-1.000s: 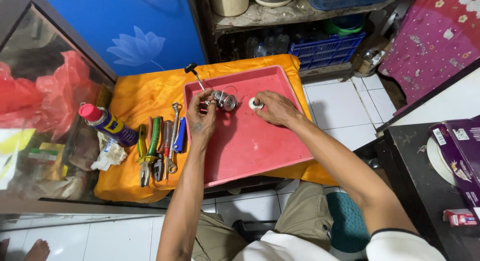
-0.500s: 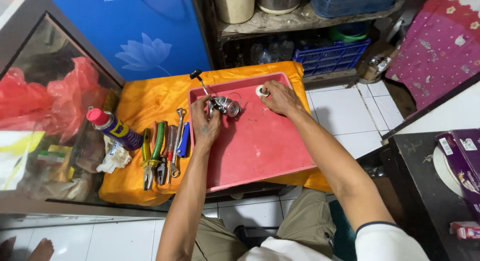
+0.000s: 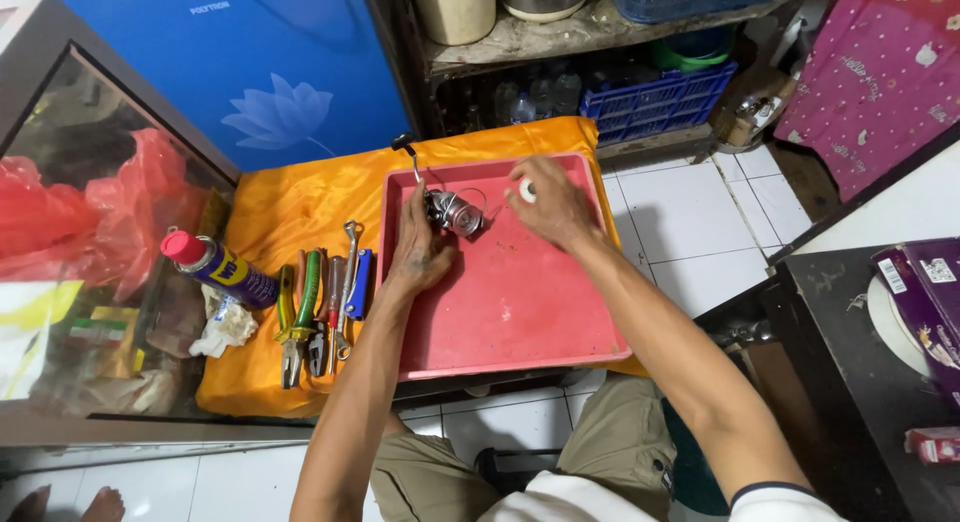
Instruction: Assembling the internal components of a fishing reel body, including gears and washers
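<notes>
Seen from the head camera, the left hand grips a small silver fishing reel at the far end of a red tray, while the right hand pinches a small white round part just beside it. The reel, metallic with a dark crank handle, sits tilted; the tiny part could slip from the fingertips and roll off the tray

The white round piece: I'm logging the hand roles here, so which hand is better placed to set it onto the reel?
Probably the right hand: its fingers hold the white round piece beside the reel. The left hand steadies the reel on the red tray.
</notes>
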